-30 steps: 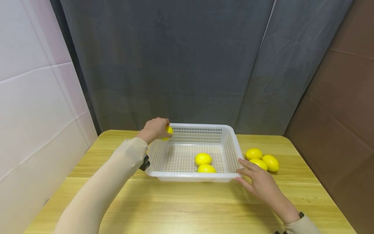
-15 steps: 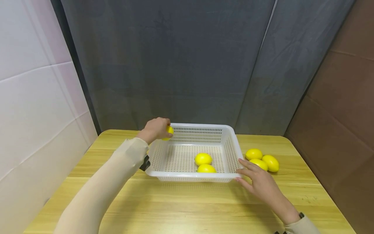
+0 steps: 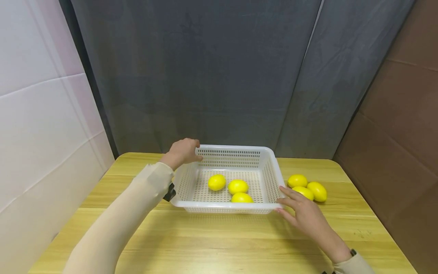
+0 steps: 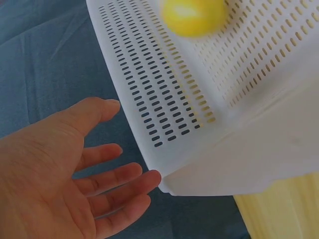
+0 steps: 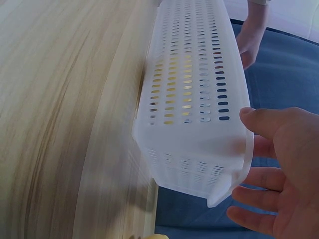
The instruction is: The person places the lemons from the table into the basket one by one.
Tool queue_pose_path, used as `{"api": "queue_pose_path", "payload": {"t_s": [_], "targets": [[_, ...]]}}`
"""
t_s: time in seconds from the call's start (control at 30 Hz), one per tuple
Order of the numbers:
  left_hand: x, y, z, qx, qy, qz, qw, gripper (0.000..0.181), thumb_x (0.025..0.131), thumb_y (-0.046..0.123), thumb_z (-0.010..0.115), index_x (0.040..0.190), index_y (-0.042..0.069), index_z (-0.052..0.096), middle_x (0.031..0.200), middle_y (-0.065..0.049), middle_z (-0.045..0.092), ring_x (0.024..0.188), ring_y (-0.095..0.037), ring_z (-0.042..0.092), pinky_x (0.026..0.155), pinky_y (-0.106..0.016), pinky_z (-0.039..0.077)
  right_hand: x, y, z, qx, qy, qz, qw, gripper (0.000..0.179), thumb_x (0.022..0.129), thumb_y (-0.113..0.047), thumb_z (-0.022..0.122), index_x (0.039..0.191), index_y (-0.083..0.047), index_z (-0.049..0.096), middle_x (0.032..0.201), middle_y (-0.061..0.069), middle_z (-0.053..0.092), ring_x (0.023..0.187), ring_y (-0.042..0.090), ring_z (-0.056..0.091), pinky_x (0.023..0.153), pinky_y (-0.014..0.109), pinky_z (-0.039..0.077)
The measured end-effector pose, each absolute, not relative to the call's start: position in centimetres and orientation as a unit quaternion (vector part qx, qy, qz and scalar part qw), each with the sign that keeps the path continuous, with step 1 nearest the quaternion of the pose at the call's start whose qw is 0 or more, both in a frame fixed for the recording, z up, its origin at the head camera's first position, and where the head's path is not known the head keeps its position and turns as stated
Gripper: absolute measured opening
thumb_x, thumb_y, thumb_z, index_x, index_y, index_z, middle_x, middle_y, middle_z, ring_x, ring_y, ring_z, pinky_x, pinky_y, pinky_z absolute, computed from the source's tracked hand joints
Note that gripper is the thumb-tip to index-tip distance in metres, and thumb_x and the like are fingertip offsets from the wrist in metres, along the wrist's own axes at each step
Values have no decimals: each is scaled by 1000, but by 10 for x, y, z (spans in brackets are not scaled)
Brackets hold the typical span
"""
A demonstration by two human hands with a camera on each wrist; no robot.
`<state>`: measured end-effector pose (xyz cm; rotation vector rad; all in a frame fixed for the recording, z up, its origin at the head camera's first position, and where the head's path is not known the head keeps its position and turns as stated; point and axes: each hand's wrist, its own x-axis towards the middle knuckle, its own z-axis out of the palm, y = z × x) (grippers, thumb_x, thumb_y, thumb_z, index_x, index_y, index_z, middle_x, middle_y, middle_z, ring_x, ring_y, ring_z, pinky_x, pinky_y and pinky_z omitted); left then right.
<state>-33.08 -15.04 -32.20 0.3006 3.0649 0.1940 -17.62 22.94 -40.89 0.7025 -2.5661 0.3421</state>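
Three yellow lemons, including a left one [image 3: 217, 182], lie inside the white plastic basket [image 3: 219, 204]. My left hand [image 3: 184, 151] is at the basket's far left corner, thumb and fingers parted with nothing between them. The left wrist view shows the fingertips [image 4: 152, 179] right at the corner's rim and a blurred lemon [image 4: 194, 15] on the basket floor. My right hand [image 3: 304, 213] holds the near right corner of the basket; in the right wrist view its thumb [image 5: 254, 117] lies on the rim and the index finger reaches behind it.
Three more lemons, one of them in front [image 3: 317, 191], sit together on the wooden table [image 3: 219, 243], just right of the basket. A dark grey curtain [image 3: 205, 76] hangs behind the table. White and brown panels flank it.
My left hand has let go of the lemon it held, which now lies on the basket floor, left of the other two. The right hand and basket have stayed in place.
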Motion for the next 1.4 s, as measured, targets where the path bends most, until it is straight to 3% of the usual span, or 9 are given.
{"api": "queue_pose_path", "payload": {"t_s": [0.73, 1.4], "targets": [[-328, -148, -318, 102, 992, 70, 18, 56, 87, 38, 73, 132, 8, 59, 132, -14, 64, 113, -31, 62, 99, -50, 53, -177, 229, -410, 254, -930, 131, 231, 28, 80, -31, 81, 102, -15, 78, 135, 12, 64, 118, 34, 65, 93, 50, 56], [-291, -166, -309, 158, 979, 106, -67, 46, 88, 37, 70, 125, 10, 63, 120, -13, 69, 103, -29, 67, 87, -46, 58, -176, 230, -409, 252, -933, 124, 226, 30, 80, -32, 81, 104, -14, 77, 136, 12, 64, 118, 34, 65, 93, 50, 56]]}}
